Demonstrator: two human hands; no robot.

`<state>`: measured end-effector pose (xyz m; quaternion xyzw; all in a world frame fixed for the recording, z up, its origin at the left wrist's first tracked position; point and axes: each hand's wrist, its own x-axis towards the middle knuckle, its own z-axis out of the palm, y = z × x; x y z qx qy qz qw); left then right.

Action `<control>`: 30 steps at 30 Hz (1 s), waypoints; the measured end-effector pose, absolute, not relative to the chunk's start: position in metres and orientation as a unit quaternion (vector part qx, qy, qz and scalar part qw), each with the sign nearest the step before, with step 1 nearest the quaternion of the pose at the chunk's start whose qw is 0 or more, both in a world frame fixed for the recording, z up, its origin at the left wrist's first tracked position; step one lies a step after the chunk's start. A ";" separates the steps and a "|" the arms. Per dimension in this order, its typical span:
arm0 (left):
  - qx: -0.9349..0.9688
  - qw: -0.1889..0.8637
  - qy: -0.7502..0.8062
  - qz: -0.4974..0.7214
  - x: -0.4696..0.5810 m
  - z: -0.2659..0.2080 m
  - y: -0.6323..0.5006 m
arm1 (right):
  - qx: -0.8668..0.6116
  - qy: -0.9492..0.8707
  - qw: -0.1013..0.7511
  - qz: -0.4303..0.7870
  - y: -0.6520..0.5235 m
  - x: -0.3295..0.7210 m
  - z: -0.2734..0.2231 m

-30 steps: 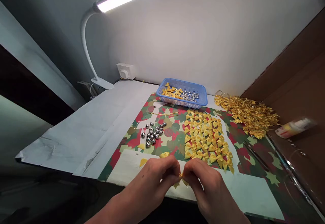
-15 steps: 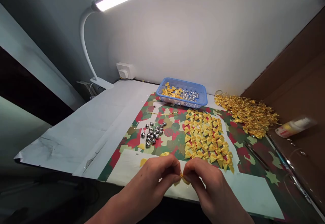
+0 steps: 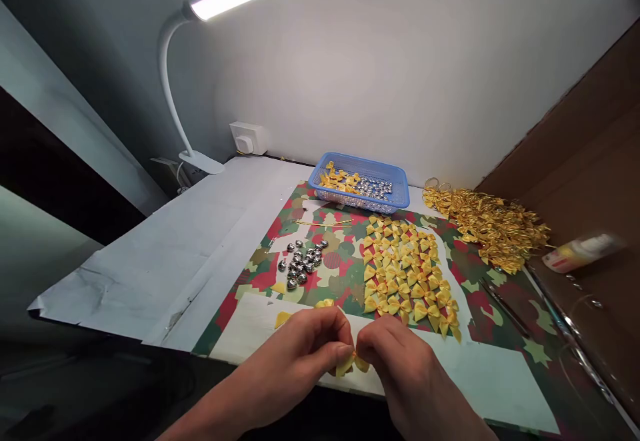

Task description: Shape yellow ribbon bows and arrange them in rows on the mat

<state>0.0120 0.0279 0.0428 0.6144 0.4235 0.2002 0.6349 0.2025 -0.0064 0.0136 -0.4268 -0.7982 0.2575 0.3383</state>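
Note:
Between my two hands, low over the front edge of the table, is a small yellow ribbon bow (image 3: 353,362). My left hand (image 3: 305,354) pinches its left side between thumb and forefinger. On its right side, my right hand (image 3: 403,361) is closed, its fingertips curled against the bow and partly hidden. Just beyond my left hand lie another yellow bow (image 3: 325,303) and a flat yellow ribbon piece (image 3: 283,319). Rows of finished yellow bows (image 3: 400,271) cover the mat ahead of my right hand. A group of silver jingle bells (image 3: 301,264) sits ahead of my left hand.
A blue basket (image 3: 357,160) with bows and bells stands by the wall. Gold ties (image 3: 490,221) are heaped at the right, near tweezers (image 3: 505,306) and a white bottle (image 3: 575,253). A lamp (image 3: 173,94) rises at the back left.
My right hand has turned inward, its fingers curling closer around the bow. The bow has shifted slightly down and left, and more of it shows. Items on the table stay put.

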 end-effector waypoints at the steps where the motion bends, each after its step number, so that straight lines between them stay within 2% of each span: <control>1: 0.614 0.634 0.424 0.204 0.012 0.044 0.027 | -0.429 -0.792 0.343 0.267 -0.006 0.203 0.014; 10: 0.553 0.660 0.426 0.278 0.021 0.039 0.023 | -0.422 -0.765 0.388 0.294 -0.004 0.201 0.020; 18: 0.634 0.545 0.465 0.292 0.029 0.037 0.014 | -0.448 -0.758 0.392 0.267 -0.005 0.192 0.025; 25: 0.543 0.625 0.456 0.328 0.029 0.033 0.009 | -0.464 -0.663 0.421 0.409 -0.001 0.188 0.020; 30: 0.495 0.655 0.457 0.342 0.030 0.033 0.012 | -0.495 -0.610 0.375 0.492 0.001 0.195 0.025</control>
